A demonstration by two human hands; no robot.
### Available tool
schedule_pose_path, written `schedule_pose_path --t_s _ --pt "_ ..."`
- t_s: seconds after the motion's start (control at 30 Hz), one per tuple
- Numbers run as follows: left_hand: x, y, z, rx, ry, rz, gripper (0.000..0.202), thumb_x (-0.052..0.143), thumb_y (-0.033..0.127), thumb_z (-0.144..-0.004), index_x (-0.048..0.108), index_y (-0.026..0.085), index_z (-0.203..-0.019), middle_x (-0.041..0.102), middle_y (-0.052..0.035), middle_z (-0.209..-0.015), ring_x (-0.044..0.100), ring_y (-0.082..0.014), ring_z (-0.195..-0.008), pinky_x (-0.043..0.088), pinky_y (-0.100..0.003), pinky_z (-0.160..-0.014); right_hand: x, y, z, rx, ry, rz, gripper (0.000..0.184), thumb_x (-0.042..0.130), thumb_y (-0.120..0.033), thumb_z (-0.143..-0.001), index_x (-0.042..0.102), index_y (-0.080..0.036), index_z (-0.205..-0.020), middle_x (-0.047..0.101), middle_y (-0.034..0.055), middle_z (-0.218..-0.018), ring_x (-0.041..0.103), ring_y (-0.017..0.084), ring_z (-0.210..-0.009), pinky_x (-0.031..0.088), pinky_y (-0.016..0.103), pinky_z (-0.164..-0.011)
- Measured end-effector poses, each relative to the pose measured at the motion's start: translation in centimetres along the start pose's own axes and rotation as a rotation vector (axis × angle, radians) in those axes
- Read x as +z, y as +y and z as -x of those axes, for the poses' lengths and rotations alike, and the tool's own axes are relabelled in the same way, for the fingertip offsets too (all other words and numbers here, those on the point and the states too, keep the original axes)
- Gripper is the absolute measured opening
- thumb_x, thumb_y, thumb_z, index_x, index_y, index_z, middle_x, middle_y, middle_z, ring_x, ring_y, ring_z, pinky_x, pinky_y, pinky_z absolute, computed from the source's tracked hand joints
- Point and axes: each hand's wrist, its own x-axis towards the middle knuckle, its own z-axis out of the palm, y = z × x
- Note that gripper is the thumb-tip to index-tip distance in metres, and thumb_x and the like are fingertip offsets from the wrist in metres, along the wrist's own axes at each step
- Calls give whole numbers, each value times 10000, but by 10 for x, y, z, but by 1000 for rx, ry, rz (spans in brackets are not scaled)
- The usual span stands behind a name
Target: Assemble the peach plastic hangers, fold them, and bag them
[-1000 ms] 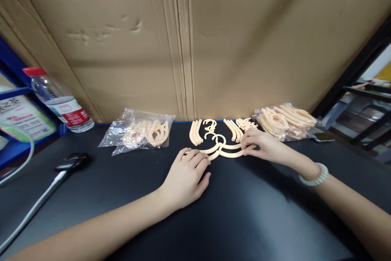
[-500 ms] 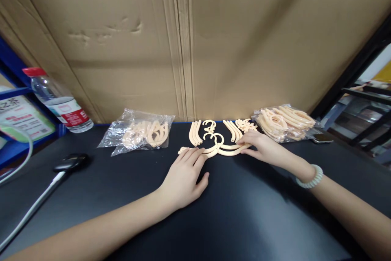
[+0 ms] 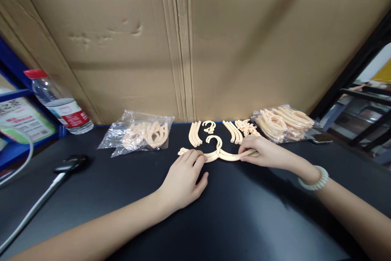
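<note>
Two cream plastic clothes hangers (image 3: 225,156) lie stacked on the black table, their hooks lined up and pointing away from me. My left hand (image 3: 183,179) rests over their left arm, fingers lying on it and thumb spread apart on the near side. At the other end, my right hand (image 3: 264,151) pinches the right arm between thumb and fingers. Beyond the hangers are loose hanger parts: curved arm pieces on the left (image 3: 194,134), more curved arm pieces on the right (image 3: 233,132), hook pieces (image 3: 209,126) between them, and a heap of small pieces (image 3: 247,127).
Clear plastic bags of hanger parts lie at the back left (image 3: 137,132) and back right (image 3: 284,122). A phone (image 3: 322,138) is beside the right bag. A water bottle (image 3: 65,106), a black mouse (image 3: 71,163) and a white cable (image 3: 33,210) are leftward. Cardboard (image 3: 128,49) stands behind.
My right hand has drawn one hanger toward me and slightly right, so the two hooks, apart before, now overlap. My left hand has stayed nearly still.
</note>
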Motion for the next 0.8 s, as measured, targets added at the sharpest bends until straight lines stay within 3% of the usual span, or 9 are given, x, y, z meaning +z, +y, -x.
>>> schedule_pose_path --t_s 0.27,0.4,0.67,0.8 --pt "-1 0 0 4 3 4 249 499 190 -852 562 142 -1088 601 -130 -1117 557 -293 -1040 493 -467 -890 -5 -6 3 38 59 104 118 616 -136 -779 646 -173 -887 637 73 -891 585 205 -827 448 319 -727" --pt "-2 2 0 9 20 -5 247 507 188 -845 563 155 -1083 607 -125 -1111 562 -293 -1038 498 -467 -884 -7 -9 4 48 49 110 68 634 -116 -758 619 -179 -780 641 31 -788 572 179 -747 425 297 -686" --pt "0 0 0 22 83 -31 220 523 170 -821 573 170 -1035 627 -119 -1060 585 -288 -1005 519 -454 -843 -9 -7 2 36 87 108 159 550 -25 -747 617 -159 -694 633 31 -722 566 158 -683 430 285 -667" --pt "-11 18 4 181 219 90 219 483 134 -855 549 173 -1060 624 -116 -1088 563 -267 -1059 484 -436 -906 -11 -37 5 -41 58 89 97 583 -100 -798 639 -162 -749 657 26 -763 596 147 -699 467 267 -672"
